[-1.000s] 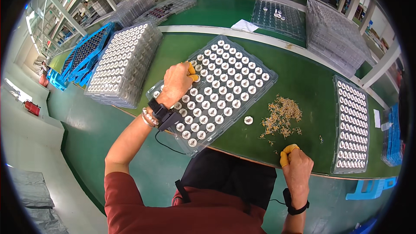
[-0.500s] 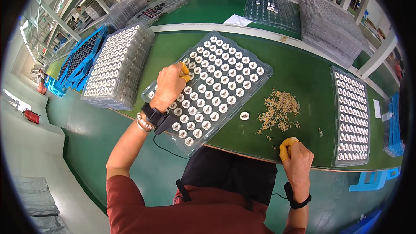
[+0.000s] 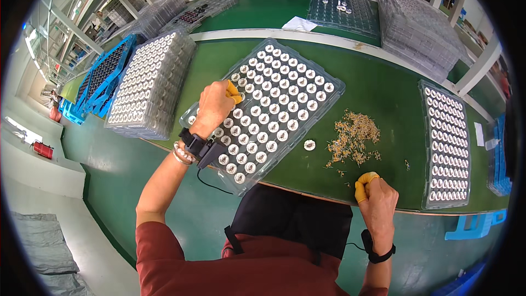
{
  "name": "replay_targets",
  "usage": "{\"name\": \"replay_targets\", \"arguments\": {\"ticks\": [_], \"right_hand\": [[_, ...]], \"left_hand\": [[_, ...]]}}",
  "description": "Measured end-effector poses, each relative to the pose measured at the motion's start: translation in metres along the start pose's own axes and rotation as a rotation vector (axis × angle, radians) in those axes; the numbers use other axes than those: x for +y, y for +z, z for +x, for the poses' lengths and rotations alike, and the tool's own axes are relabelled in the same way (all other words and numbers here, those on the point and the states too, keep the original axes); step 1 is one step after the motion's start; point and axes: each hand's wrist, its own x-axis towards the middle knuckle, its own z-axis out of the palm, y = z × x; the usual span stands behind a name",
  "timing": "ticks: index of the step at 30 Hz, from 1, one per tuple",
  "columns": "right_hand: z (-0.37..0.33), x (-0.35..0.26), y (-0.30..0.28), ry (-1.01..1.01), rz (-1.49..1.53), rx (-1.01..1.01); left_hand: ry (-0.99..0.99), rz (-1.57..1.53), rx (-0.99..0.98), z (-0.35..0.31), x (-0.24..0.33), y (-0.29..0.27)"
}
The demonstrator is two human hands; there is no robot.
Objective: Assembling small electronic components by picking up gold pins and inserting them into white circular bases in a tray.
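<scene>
My left hand [image 3: 216,104] reaches over a clear plastic tray [image 3: 323,111] filled with rows of round white parts, each with a small dark centre. Yellow finger covers wrap its thumb and fingertip, which are pinched at one round white part [image 3: 243,96] on the tray's left side. Near the table's front edge, my right hand [image 3: 378,200] is closed in a pinch, also with yellow covers; whatever lies between its fingertips is hidden. Just beyond it is a pile of tiny orange-and-blue wired components [image 3: 355,138]. A single round white part [image 3: 309,144] lies between tray and pile.
A tall stack of filled trays [image 3: 148,85] stands at left, beside blue trays [image 3: 104,74] of dark parts. Another filled tray [image 3: 446,145] lies at right. Behind a pale rail are stacked clear trays [image 3: 419,33], a white cloth [image 3: 299,24] and a sparsely filled tray [image 3: 342,13].
My left thumb and fingertip have come together over the tray; before, they were farther apart. My right hand stays pinched in nearly the same place.
</scene>
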Motion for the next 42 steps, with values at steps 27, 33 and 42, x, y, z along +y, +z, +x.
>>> {"name": "replay_targets", "arguments": {"ticks": [27,33,42], "right_hand": [[0.0,0.014,-0.011,-0.127,0.03,0.095],[0.003,0.016,-0.007,-0.17,-0.021,0.02],[-0.002,0.002,-0.01,0.234,0.494,-0.052]], "left_hand": [[0.012,-0.438,-0.033,-0.038,0.038,-0.011],[-0.074,-0.798,-0.085,-0.084,0.063,-0.016],[-0.156,-1.369,-0.39,-0.149,0.117,0.025]]}}
